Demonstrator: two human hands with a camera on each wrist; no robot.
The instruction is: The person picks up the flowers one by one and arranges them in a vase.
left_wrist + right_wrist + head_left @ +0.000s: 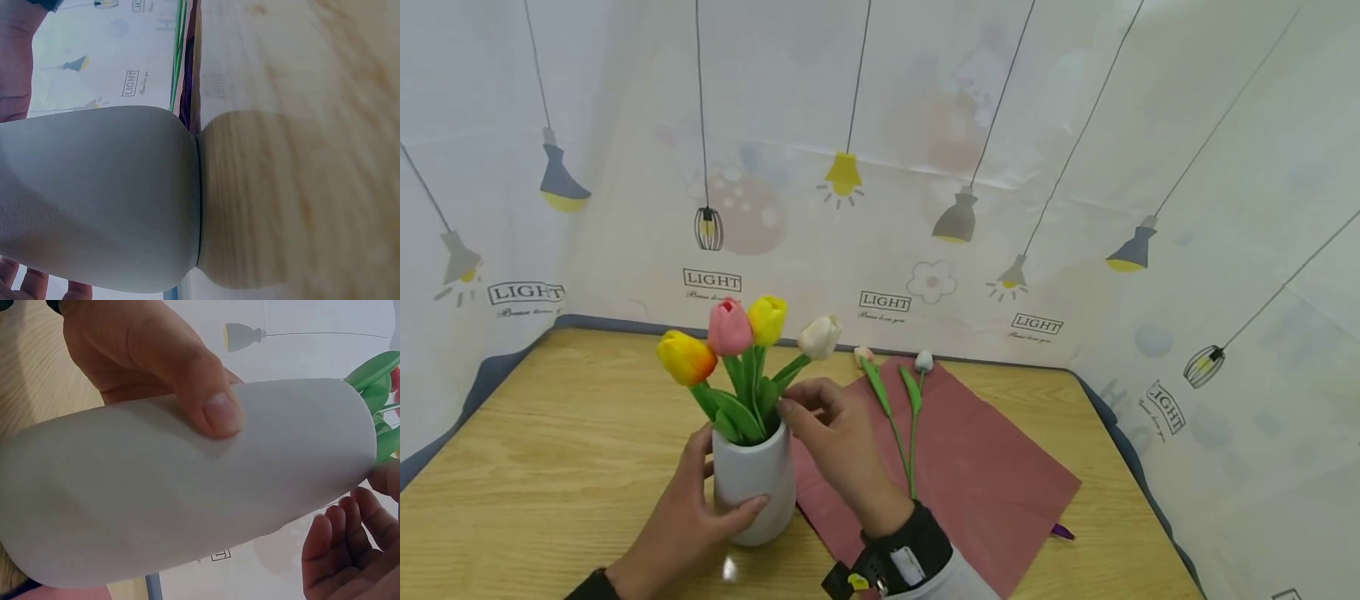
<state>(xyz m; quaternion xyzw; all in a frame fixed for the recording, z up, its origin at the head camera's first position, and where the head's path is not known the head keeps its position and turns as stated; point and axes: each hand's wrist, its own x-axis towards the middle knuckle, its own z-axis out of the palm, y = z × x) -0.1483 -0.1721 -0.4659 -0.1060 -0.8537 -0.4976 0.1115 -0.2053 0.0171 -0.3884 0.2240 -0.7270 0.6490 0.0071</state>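
My left hand grips the white vase, thumb across its front and fingers round the far side. The vase stands upright on the wooden table, its base on the tabletop in the left wrist view. At the rim, my right hand pinches the stem of a white tulip, which leans to the right; the fingertips partly hide that stem. A pink tulip, a yellow tulip and an orange-yellow tulip stand in the vase among green leaves.
Right of the vase lies a sheet of dusky-pink paper. On it rest a white tulip and a pale pink tulip with long stems. Something purple shows at the paper's right edge. A lamp-printed cloth hangs behind the table.
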